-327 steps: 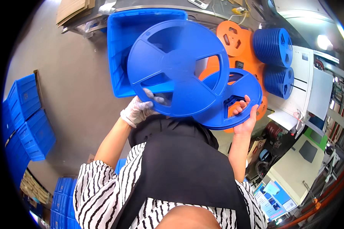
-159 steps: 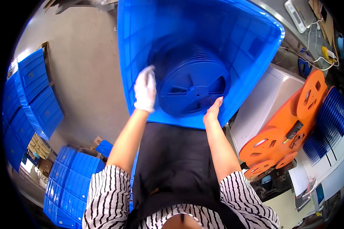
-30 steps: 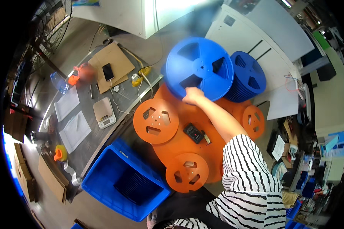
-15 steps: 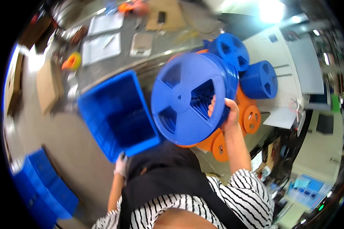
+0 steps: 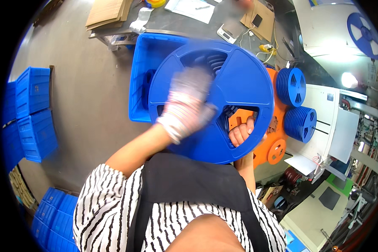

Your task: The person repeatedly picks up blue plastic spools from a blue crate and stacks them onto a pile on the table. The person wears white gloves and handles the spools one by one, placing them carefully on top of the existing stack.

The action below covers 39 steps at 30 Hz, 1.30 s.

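Observation:
A stack of blue plastic reels (image 5: 248,80) is held in front of my body, its large round face turned up toward me. My right hand (image 5: 240,133), bare, has its fingers curled through one of the reel openings and round the rim. My left hand (image 5: 187,101), in a pale glove, lies over the left part of the top reel. Its fingers are smeared by motion, so their grip is unclear. The reels partly cover an open blue bin (image 5: 134,80). Inside the bin, a dark blue rounded shape (image 5: 148,86) shows beside the stack.
Orange reel-like parts (image 5: 276,151) and two smaller stacks of blue reels (image 5: 291,87) stand at the right. On the grey worktable (image 5: 172,23) lie papers, cardboard (image 5: 109,12) and a small scale (image 5: 230,32). Blue crates (image 5: 37,94) are stacked at the left.
The held reels have come closer and now overlap the bin. My left hand has left the bin's near rim and moved up over the reels. The view has turned.

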Tool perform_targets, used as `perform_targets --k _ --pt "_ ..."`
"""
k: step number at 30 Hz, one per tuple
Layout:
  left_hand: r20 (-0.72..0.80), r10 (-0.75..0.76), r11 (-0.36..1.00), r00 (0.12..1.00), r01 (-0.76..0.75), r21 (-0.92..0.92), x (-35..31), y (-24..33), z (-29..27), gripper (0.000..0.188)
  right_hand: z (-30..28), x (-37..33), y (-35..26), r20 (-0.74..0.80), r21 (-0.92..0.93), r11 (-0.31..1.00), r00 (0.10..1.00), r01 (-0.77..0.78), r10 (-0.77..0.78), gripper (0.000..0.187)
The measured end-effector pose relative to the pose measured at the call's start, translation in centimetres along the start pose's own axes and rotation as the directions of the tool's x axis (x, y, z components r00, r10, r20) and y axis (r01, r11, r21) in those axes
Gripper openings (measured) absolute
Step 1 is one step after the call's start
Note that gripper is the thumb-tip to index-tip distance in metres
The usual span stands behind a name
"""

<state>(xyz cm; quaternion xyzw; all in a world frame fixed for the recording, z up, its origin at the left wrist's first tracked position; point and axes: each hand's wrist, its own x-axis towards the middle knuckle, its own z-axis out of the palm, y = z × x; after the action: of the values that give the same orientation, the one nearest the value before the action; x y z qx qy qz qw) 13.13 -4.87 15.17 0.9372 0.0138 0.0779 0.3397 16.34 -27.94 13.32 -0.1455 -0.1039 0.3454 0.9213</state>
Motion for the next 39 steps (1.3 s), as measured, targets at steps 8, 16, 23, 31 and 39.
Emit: perform_targets --k 8,16,23,31,39 --pt "0.012 -0.239 0.963 0.971 0.235 0.13 -5.1 -12.0 4.1 0.055 2.1 -1.0 1.3 -0.232 -0.074 0.996 0.972 -0.044 0.026 0.035" --pt "0.137 0.446 0.891 0.884 -0.424 -0.164 -9.0 -10.1 -0.2 0.066 2.9 -0.2 -0.8 -0.309 -0.052 0.996 0.947 0.075 -0.088 0.037" --pt "0.219 0.467 0.884 0.857 -0.442 -0.153 -8.8 -9.9 0.4 0.048 3.8 2.0 -1.8 -0.287 -0.062 0.998 0.958 -0.032 0.013 0.042" --pt "0.189 0.017 0.841 0.982 0.088 -0.534 -11.9 -9.9 -0.7 0.039 5.2 4.9 -1.1 -0.602 -0.372 0.913 0.792 -0.166 -0.101 0.04" --pt "0.404 -0.462 -0.152 0.789 0.378 -0.913 -17.4 -14.4 -2.1 0.037 2.2 1.5 -0.8 -0.687 -0.33 0.921 0.721 -0.207 -0.084 0.04"
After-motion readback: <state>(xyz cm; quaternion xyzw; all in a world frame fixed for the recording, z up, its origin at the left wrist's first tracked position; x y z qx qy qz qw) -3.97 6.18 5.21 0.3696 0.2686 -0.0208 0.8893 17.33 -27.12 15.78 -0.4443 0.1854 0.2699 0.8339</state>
